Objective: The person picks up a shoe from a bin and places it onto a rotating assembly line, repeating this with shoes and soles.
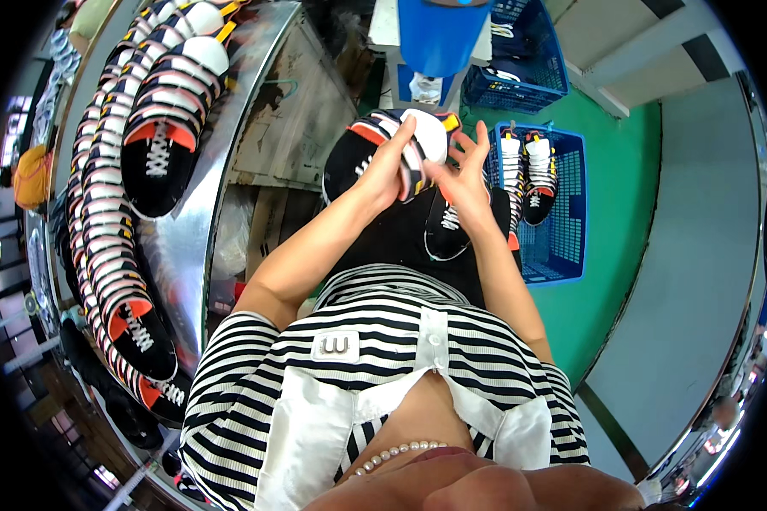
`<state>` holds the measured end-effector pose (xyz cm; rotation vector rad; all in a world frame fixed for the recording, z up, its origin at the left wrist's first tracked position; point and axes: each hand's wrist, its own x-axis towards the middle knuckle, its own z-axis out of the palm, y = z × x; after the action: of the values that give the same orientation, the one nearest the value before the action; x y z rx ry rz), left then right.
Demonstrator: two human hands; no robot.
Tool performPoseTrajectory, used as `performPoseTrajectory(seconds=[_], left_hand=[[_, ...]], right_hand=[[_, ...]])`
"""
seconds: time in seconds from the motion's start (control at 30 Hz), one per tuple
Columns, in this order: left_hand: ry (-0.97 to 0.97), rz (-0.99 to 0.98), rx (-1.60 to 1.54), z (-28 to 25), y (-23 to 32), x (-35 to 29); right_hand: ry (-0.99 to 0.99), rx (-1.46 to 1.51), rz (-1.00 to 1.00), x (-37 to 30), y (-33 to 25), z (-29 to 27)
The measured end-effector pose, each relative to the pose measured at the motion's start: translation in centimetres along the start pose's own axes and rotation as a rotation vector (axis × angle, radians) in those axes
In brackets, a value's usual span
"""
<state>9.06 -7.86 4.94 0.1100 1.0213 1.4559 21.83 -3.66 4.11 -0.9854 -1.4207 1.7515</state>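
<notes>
In front of me my left hand point(387, 173) grips a black shoe upper point(343, 167), thumb on top. The upper has orange lining, white laces, a white heel part and a yellow pull tab. My right hand point(467, 177) is just right of it with fingers spread; its thumb is close to the upper's edge, and I cannot tell whether it touches. A second black upper point(445, 232) with white laces lies on my lap, partly hidden under my right hand and wrist.
Long rows of nested shoe uppers point(115, 221) lie on the metal table point(230, 162) at left. A blue machine point(443, 38) stands ahead. On the green floor, a blue crate point(562, 274) at right holds more uppers; another blue crate point(520, 89) is behind it.
</notes>
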Motion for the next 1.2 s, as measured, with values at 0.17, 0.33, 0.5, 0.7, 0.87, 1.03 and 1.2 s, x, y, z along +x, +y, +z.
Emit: performPoseTrajectory(seconds=[0.17, 0.33, 0.5, 0.7, 0.87, 1.03, 1.2], left_hand=[[0.004, -0.005, 0.229, -3.8, 0.8, -0.1], [0.170, 0.177, 0.484, -5.3, 5.8, -0.6], [0.083, 0.315, 0.748, -5.1, 6.6, 2.2], [-0.021, 0.222, 0.668, -5.0, 5.9, 5.0], [-0.036, 0.221, 0.690, -3.9, 6.0, 9.2], [-0.001, 0.191, 0.471, -4.8, 5.5, 12.0], [0.018, -0.159, -0.006, -4.2, 5.6, 13.8]], right_hand=[[0.152, -0.218, -0.058, 4.7, 4.7, -2.1], [0.088, -0.208, -0.129, 7.3, 5.4, -1.6], [0.025, -0.599, -0.139, 6.6, 1.5, 4.3], [0.090, -0.103, -0.097, 8.7, 4.0, 2.4], [-0.001, 0.309, 0.067, 12.0, 5.0, -0.2], [-0.105, 0.351, 0.257, 13.5, 3.8, -1.3], [-0.146, 0.345, 0.324, 14.5, 4.2, -2.7]])
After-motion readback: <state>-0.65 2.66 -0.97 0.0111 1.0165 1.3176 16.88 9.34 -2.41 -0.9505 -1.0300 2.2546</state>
